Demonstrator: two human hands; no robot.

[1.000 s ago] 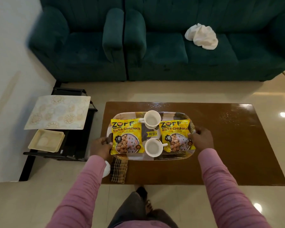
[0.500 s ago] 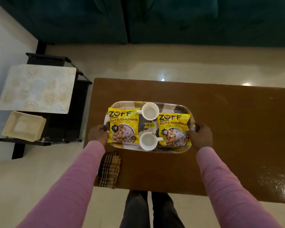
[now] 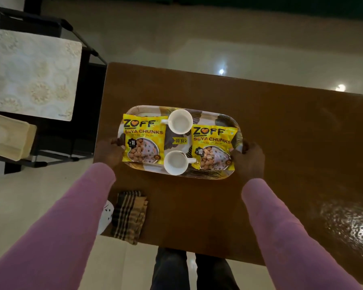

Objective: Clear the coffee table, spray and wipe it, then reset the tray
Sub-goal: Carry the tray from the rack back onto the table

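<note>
both hands apparently grip the tray ends.

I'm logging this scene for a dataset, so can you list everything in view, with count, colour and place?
coffee table: one, brown, centre and right
tray: one, patterned white and brown, left part of the coffee table
soya chunk packets: two, yellow, lying on the tray, left and right
cups: two, white, empty, on the tray between the packets
checked cloth: one, brown and beige, near left corner of the coffee table
side stand: one, black, left of the coffee table
placemat: one, cream patterned, on the side stand
small tray: one, cream, lower left on the stand
left hand: gripping the tray's left edge
right hand: gripping its right edge
</note>
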